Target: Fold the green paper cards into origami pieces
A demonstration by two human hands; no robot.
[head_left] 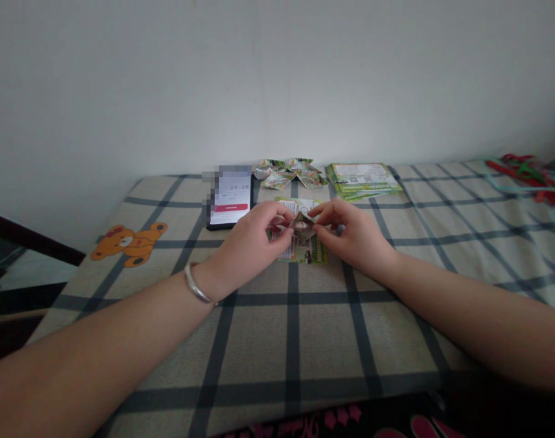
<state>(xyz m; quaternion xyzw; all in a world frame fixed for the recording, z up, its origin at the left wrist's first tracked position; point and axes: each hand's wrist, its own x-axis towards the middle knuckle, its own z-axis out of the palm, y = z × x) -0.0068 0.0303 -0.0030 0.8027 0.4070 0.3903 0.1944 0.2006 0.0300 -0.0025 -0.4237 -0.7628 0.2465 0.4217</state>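
Between my two hands is a small folded paper (303, 226) with a raised, pointed shape. My left hand (264, 234), with a silver bangle at its wrist, pinches the left edge of it. On the opposite side, my right hand (350, 234) grips the right edge between thumb and fingers. Beneath the folded piece lies a flat green and white printed sheet (320, 252), partly covered by my hands. Just beyond, several folded paper pieces (277, 178) of similar print sit in a cluster.
A phone (231, 194) showing a timer lies left of the folded pieces. A stack of printed leaflets (361, 177) rests at the back right. The checked tablecloth (259, 353) carries an orange bear figure (131, 244) on the left. Red and teal strips (527, 176) lie far right.
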